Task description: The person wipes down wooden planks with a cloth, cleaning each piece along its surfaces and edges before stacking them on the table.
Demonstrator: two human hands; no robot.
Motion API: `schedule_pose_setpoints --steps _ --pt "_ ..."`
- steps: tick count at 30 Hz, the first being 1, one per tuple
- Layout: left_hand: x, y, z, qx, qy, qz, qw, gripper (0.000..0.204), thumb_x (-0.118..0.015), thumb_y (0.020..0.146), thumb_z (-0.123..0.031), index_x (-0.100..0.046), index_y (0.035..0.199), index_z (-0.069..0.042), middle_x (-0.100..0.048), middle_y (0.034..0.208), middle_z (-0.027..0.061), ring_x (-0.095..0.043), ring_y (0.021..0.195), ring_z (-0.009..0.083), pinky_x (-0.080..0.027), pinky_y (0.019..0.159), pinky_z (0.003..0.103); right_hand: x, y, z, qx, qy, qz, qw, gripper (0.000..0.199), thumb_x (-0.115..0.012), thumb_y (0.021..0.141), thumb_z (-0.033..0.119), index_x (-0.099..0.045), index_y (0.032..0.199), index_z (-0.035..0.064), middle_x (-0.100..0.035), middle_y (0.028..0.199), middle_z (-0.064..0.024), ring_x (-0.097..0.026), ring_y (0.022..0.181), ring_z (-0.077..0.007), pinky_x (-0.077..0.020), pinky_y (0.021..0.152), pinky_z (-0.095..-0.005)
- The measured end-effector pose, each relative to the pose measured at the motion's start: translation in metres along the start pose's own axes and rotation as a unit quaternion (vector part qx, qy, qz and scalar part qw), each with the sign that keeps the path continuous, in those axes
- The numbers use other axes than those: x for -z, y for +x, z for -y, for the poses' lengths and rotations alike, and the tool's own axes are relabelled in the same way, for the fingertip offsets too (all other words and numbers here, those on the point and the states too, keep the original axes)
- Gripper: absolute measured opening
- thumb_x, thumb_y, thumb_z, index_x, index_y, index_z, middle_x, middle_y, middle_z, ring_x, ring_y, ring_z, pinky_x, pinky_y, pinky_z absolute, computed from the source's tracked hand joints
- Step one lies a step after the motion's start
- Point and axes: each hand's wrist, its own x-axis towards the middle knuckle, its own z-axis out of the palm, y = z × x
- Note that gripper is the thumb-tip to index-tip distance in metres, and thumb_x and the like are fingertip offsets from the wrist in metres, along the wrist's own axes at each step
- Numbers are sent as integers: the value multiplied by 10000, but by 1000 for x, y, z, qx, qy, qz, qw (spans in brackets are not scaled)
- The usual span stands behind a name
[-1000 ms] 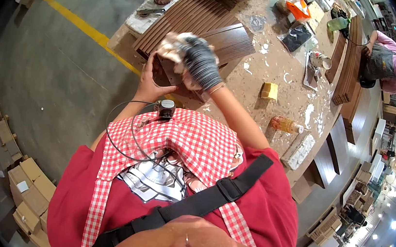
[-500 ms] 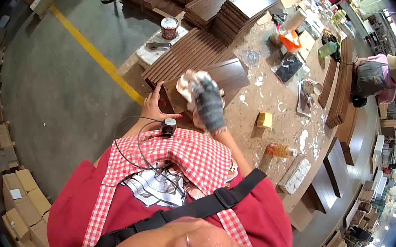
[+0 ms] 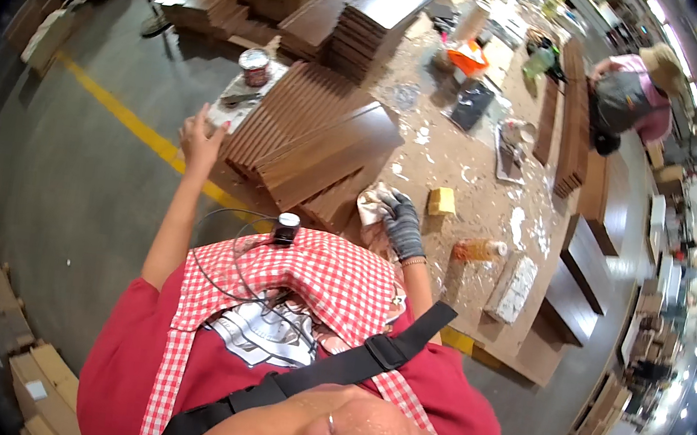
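At the bench (image 3: 437, 155): brown surface, flecked and smeared with white; the work lies toward its near left corner.
Left hand (image 3: 200, 142): bare, fingers parted and slightly bent, grasping nothing visible; near the close end of the pale slab (image 3: 232, 116). Whether it touches the slab cannot be told.
Right hand (image 3: 403, 226): gloved in grey, fingers closed on the rag (image 3: 373, 206); low at the bench's near side, arm close to the body.
Rag condition: pale, crumpled, bunched ahead of the gloved fingers, just right of the lower boards (image 3: 340, 204). Contact with those boards cannot be confirmed.
Top board (image 3: 327, 157): brown, glossy, lying aslant over the lower boards, directly ahead of the body; neither hand is on it.
Ribbed row (image 3: 293, 104): brown boards ranged closely side by side, edges showing, just beyond the top board.
Tall stack (image 3: 379, 23): glossy brown boards, piled flat behind the row.
Slab contents: a can (image 3: 255, 67) upright at the far end; a knife (image 3: 240, 99) lying nearer.
Right of gloved hand: yellow block (image 3: 442, 201) close by; bottle (image 3: 479, 250) on its side, orange liquid inside; white brick (image 3: 512, 288) at the bench's edge.
Far right: a co-worker (image 3: 633, 99) in a hat and dark apron, beside long boards (image 3: 575, 123).
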Motion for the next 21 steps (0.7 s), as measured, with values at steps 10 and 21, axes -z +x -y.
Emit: schedule_pose_setpoints --steps 10,21 --pt "-18 24 -10 13 64 3 998 732 -773 733 -382 -458 1352 -150 -388 1221 156 -369 1127 358 -323 973 454 92 126 -32 -108 -142 -228 957 757 -586 876 363 -219 1470 69 -321 1478 -165 -268 1380 -327 -167 1128 -444" --pt "16 24 19 56 31 33 997 782 -759 739 -393 -413 1383 -113 -437 1193 147 -471 1098 316 -383 935 406 83 218 -100 -301 -206 -113 924 1000 -544 791 604 -107 1487 34 -157 1548 -145 -152 1421 -334 -29 1150 -483"
